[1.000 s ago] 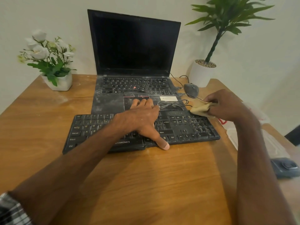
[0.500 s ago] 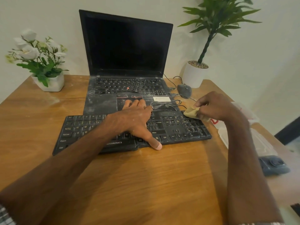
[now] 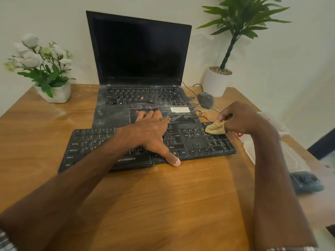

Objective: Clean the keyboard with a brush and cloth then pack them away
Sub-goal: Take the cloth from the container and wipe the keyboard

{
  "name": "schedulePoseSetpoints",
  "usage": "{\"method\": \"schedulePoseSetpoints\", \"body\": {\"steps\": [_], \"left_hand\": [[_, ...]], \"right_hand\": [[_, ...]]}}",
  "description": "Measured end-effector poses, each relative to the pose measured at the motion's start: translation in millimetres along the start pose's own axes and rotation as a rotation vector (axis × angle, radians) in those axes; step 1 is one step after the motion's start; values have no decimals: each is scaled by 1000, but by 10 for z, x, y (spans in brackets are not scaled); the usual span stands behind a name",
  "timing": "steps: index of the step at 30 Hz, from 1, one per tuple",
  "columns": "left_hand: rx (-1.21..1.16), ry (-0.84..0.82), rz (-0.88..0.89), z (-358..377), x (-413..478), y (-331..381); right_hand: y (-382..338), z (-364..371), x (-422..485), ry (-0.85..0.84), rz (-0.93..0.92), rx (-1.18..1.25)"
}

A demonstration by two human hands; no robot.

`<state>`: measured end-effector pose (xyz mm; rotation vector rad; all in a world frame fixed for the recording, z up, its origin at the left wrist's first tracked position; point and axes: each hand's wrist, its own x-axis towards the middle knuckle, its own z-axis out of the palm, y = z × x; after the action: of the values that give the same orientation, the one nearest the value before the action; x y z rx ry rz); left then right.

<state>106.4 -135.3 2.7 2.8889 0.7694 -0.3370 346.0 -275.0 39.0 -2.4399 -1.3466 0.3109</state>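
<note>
A black dusty keyboard lies across the wooden table in front of an open laptop. My left hand rests flat on the keyboard's middle, fingers spread, thumb at the front edge. My right hand pinches a folded tan cloth, which touches the keys at the keyboard's far right corner. No brush is in view.
A dusty black laptop stands behind the keyboard, with a coiled cable on its palm rest. A mouse and a potted plant are at the back right, a flower pot at back left. A clear plastic container and a dark device lie at right.
My right hand has brought the cloth down and slightly left onto the keyboard's right corner, so more of the cloth shows. My left hand keeps its place on the keys.
</note>
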Motion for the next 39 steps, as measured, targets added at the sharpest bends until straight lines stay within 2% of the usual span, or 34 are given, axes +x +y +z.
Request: {"method": "schedulePoseSetpoints", "body": {"steps": [3,7,12,16,25,29,33,35,39], "left_hand": [[7,-1,0,0,-1,2],[6,-1,-2,-5,-2,4],[8,1,1,6,-3,-5],[-9,1,-4,-5,-17,-5],[-28,-14,-12,-22,-23,4],[-33,-10,-13,-16,-15,2],[-24,-5,-12,-12,-22,3],[-19,3,-9,-14,-24,2],[-13,6,-4,-18,-24,-2]], "right_hand": [[28,-43,-44,-38,0,1],[77,-69,6,168,-13,-40],[-12,24,-12,91,24,-171],[-23,114,-26,149,19,-257],[-17,309,-189,243,73,-284],[-127,407,-275,264,18,-328],[-208,330,-332,176,-66,-184],[-185,217,-320,194,-34,-83],[-213,302,-312,183,38,-170]]}}
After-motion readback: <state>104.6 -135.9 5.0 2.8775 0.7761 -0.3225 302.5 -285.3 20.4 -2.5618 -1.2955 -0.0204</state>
